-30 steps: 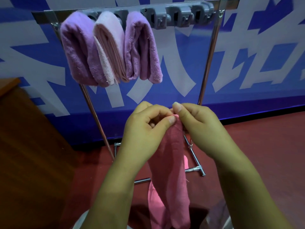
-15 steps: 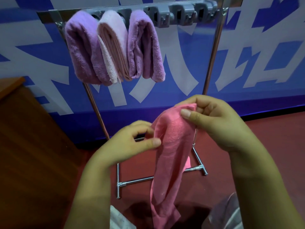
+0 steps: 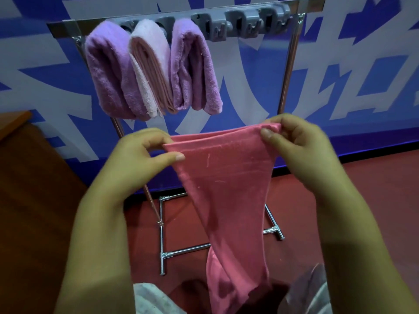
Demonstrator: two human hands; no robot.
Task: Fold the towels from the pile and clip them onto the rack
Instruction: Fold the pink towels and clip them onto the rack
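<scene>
Pinching the pink towel's (image 3: 223,177) top edge, both hands (image 3: 140,159) (image 3: 301,146) stretch it below the rack (image 3: 288,71).

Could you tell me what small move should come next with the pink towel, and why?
Probably bring the left hand across to the right hand, folding the pink towel in half: it hangs spread between both pinches, wider than the folded towels already clipped.

blue-and-white wall (image 3: 340,71), red floor (image 3: 301,200), brown cabinet (image 3: 34,200)
</scene>
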